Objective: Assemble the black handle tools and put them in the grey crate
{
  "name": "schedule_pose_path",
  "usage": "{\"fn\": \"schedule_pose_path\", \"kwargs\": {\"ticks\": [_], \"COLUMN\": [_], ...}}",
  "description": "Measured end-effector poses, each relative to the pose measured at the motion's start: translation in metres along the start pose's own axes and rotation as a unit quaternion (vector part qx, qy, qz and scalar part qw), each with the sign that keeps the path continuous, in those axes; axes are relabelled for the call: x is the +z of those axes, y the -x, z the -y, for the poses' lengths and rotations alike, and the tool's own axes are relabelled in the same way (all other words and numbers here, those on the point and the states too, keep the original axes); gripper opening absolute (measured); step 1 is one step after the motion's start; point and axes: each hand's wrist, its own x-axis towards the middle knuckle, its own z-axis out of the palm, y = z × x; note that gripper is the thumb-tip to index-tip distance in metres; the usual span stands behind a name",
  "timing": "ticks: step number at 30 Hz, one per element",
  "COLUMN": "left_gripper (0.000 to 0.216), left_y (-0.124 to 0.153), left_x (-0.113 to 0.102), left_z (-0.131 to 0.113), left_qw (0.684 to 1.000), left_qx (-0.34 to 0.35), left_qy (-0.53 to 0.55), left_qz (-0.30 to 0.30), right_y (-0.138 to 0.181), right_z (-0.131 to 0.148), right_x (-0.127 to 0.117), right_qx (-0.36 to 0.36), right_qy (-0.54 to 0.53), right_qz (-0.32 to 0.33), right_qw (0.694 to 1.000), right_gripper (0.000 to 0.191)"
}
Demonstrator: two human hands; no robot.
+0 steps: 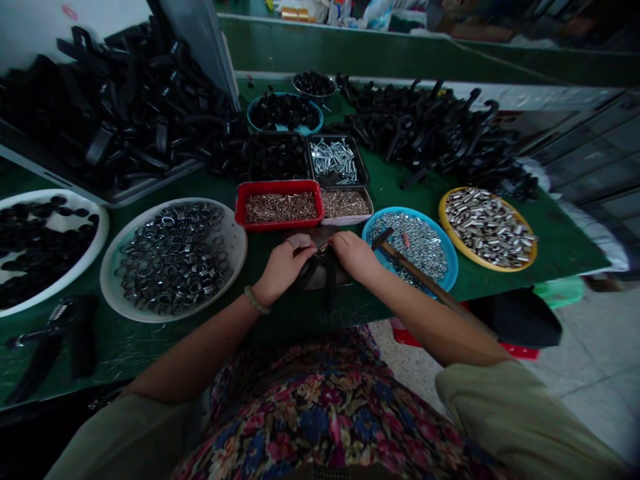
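My left hand (pixel 286 267) and my right hand (pixel 354 255) meet over a dark flat plate (pixel 343 277) at the table's front edge. The fingertips of both are pinched together around a small shiny metal part (pixel 323 248), whose exact kind I cannot make out. Just below the fingers, black plastic handles (pixel 331 283) lie on the plate, partly hidden by my left hand. Beyond my fingers stands a red tray (pixel 241 208) of small copper-coloured pins. A hammer (pixel 415 270) rests across the blue basin (pixel 455 263) of small metal pieces, beside my right forearm.
Metal rings fill a round white tray (pixel 114 303) at left. A hand grip (pixel 60 330) with a spring lies nearer. Screws (pixel 334 160) sit in a black tray. Metal sleeves (pixel 487 227) fill a yellow basin. Black handles are piled in a bin (pixel 125 107) and at back right (pixel 415 127).
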Motion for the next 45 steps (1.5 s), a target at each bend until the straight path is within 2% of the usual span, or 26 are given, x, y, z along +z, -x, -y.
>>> {"fn": "schedule_pose_path", "kwargs": {"ticks": [2, 5, 10, 13, 16, 20, 26, 30, 36, 41, 45], "left_gripper": [0.016, 0.021, 0.028, 0.028, 0.028, 0.028, 0.031, 0.034, 0.032, 0.025, 0.026], "left_y": [0.004, 0.008, 0.009, 0.008, 0.008, 0.009, 0.008, 0.006, 0.008, 0.011, 0.016], "left_x": [0.003, 0.009, 0.015, 0.016, 0.015, 0.014, 0.014, 0.015, 0.016, 0.013, 0.008], "left_z": [0.001, 0.004, 0.000, -0.009, -0.014, -0.012, -0.006, -0.008, -0.007, -0.003, -0.008], "left_qw": [0.996, 0.973, 0.917, 0.889, 0.862, 0.845, 0.867, 0.872, 0.852, 0.838, 0.834], "left_qx": [0.043, 0.078, 0.087, 0.089, 0.099, 0.140, 0.127, 0.114, 0.123, 0.162, 0.166], "left_qy": [-0.082, -0.216, -0.387, -0.446, -0.492, -0.509, -0.479, -0.474, -0.507, -0.516, -0.517], "left_qz": [0.011, 0.013, 0.043, 0.063, 0.071, 0.089, 0.050, 0.043, 0.047, 0.069, 0.097], "right_y": [0.004, 0.006, 0.008, 0.022, 0.050, 0.095, 0.135, 0.138, 0.137, 0.140, 0.143], "right_z": [-0.001, -0.004, -0.003, 0.000, -0.006, -0.028, -0.057, -0.063, -0.064, -0.069, -0.073], "right_x": [0.002, 0.004, -0.006, -0.018, -0.029, -0.037, -0.038, -0.035, -0.034, -0.033, -0.030], "right_qx": [-0.028, -0.051, -0.012, -0.006, 0.007, 0.032, 0.116, 0.130, 0.145, 0.165, 0.194], "right_qy": [-0.003, -0.035, -0.148, -0.160, -0.129, -0.073, -0.026, -0.015, 0.024, 0.044, 0.059], "right_qz": [-0.004, -0.015, -0.032, -0.090, -0.145, -0.155, -0.147, -0.139, -0.121, -0.084, -0.029], "right_qw": [1.000, 0.998, 0.988, 0.983, 0.981, 0.985, 0.982, 0.982, 0.982, 0.982, 0.979], "right_gripper": [0.024, 0.028, 0.028, 0.032, 0.031, 0.028, 0.028, 0.029, 0.030, 0.029, 0.032]}}
